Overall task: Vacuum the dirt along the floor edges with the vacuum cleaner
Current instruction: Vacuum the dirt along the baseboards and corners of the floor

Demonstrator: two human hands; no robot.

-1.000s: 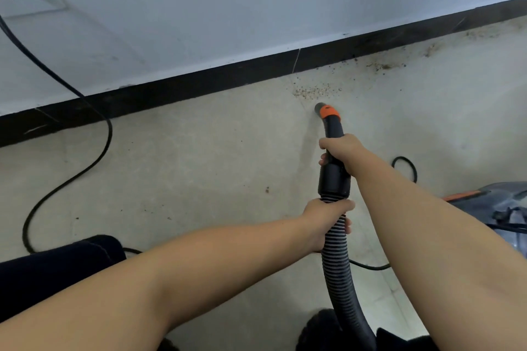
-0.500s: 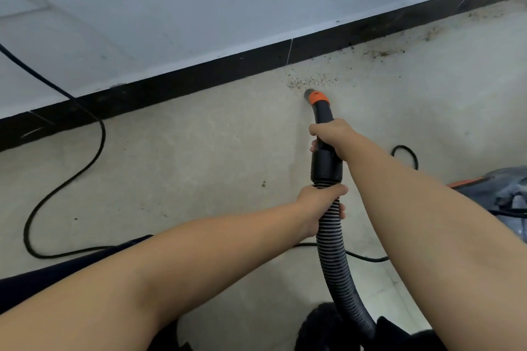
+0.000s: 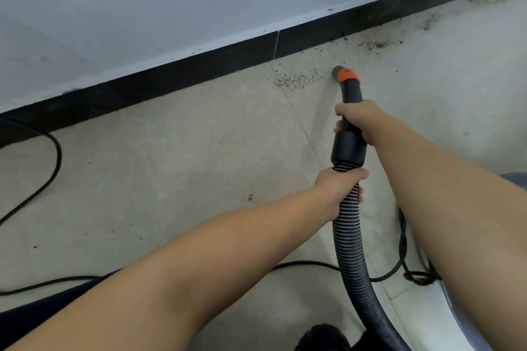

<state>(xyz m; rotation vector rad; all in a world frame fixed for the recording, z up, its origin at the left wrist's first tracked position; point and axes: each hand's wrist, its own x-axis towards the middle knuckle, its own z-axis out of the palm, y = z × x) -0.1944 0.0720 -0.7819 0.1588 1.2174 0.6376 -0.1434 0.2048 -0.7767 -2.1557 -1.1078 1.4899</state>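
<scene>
A black vacuum hose (image 3: pixel 350 239) runs up from the bottom of the view to a black handle tube with an orange collar and a grey nozzle (image 3: pixel 343 74). My right hand (image 3: pixel 359 118) grips the handle tube. My left hand (image 3: pixel 339 189) grips the ribbed hose just below it. The nozzle sits low over the pale floor, just right of a patch of brown dirt crumbs (image 3: pixel 296 80). More dirt (image 3: pixel 376 43) lies along the black baseboard (image 3: pixel 199 71) further right.
A black power cord (image 3: pixel 54 162) loops over the floor at left and another stretch (image 3: pixel 393 275) runs behind the hose. The vacuum body's grey edge (image 3: pixel 456 308) shows at lower right. A white wall rises above the baseboard. A dark trouser leg (image 3: pixel 42 310) is at lower left.
The view has swung left, so the wall edge and dirt sit further right. The nozzle now lies just right of the crumb patch. Both hands keep their grip.
</scene>
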